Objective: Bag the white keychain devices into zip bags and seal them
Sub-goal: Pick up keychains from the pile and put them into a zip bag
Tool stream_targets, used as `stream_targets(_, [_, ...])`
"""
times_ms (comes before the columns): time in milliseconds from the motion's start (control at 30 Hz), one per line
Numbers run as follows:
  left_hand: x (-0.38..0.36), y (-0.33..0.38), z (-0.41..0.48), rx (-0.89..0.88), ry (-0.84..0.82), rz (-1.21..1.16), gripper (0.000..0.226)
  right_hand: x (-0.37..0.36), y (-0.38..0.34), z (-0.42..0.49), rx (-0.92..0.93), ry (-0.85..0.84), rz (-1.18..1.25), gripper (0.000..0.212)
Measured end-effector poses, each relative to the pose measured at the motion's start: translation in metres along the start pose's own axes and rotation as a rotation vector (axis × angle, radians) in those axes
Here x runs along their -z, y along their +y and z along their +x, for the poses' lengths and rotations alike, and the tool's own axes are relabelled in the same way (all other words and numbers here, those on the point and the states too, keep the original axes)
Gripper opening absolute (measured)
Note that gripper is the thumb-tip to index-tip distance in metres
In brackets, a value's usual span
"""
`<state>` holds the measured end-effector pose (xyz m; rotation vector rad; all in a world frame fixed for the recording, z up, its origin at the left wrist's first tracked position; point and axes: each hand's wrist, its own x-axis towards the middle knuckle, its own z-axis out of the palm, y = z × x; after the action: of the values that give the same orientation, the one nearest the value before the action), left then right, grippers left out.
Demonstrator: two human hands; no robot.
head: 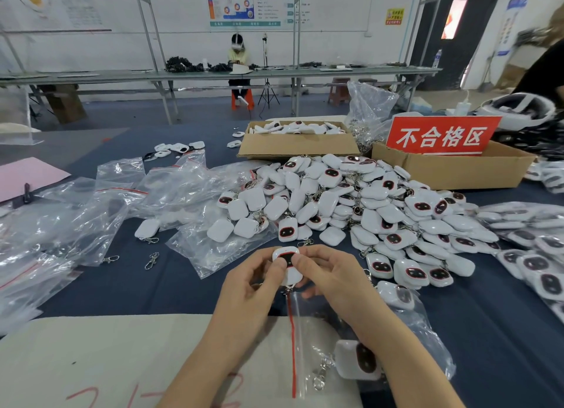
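Note:
My left hand (250,281) and my right hand (331,278) together hold one white keychain device (287,259) with a dark, red-rimmed face, thumbs on its front. Its metal clip hangs just above the red-striped mouth of a clear zip bag (427,325) lying under my right forearm. Inside that bag lies another white device (358,360) with its clip (322,374). A large heap of loose white devices (366,212) spreads across the dark cloth beyond my hands.
Empty zip bags (100,206) are strewn at left. Bagged devices (537,249) pile at right. An open carton of devices (296,142) and a carton with a red sign (442,137) stand behind the heap. A person sits at a far bench (237,56).

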<state>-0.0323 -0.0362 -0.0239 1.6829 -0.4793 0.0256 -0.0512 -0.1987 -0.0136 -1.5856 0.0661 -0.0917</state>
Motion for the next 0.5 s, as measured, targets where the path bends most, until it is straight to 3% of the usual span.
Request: stream_targets(500, [0.0015,-0.0022,0.0,-0.01,-0.045,0.0,0.032,-0.0035,-0.0026,-0.0029,-0.021,-0.005,0.132,0.007])
